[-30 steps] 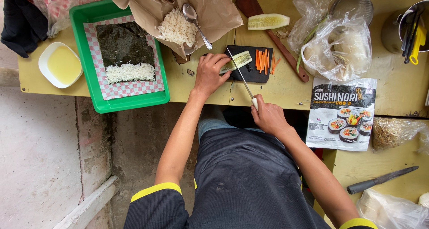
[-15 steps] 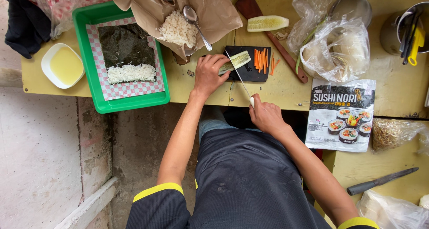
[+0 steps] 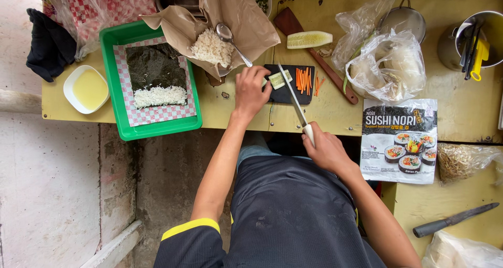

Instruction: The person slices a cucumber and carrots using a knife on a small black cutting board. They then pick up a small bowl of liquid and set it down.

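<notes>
Left hand (image 3: 250, 91) lies palm-down at the left edge of the black board (image 3: 290, 84), fingers curled over the end of a cucumber piece (image 3: 276, 80) and pinning it to the board. The piece lies across the board's left part, pale cut face up.

Right hand (image 3: 326, 150) sits off the table's near edge, closed around the white handle of a knife (image 3: 296, 102). The blade runs up and left from the fist, its tip over the board just beside the cucumber piece, between it and the carrot sticks (image 3: 304, 78). Whether the edge touches the cucumber, cannot tell.

Carrot sticks lie in a small orange heap on the right half of the board. Beyond the board, a second cucumber half (image 3: 309, 39) rests across a wooden spatula (image 3: 314, 52).

Left of the board: brown paper (image 3: 246, 17) holding rice (image 3: 211, 47) and a spoon (image 3: 230, 37). Further left, a green tray (image 3: 119, 124) lined with checked paper, a nori sheet (image 3: 154, 66) on it with a band of rice along its near edge. A white dish (image 3: 89, 89) of yellow liquid sits left of the tray.

Right of the board: clear bags (image 3: 387, 64), a nori packet (image 3: 399, 140), and a second knife (image 3: 455, 220) on the lower table.
</notes>
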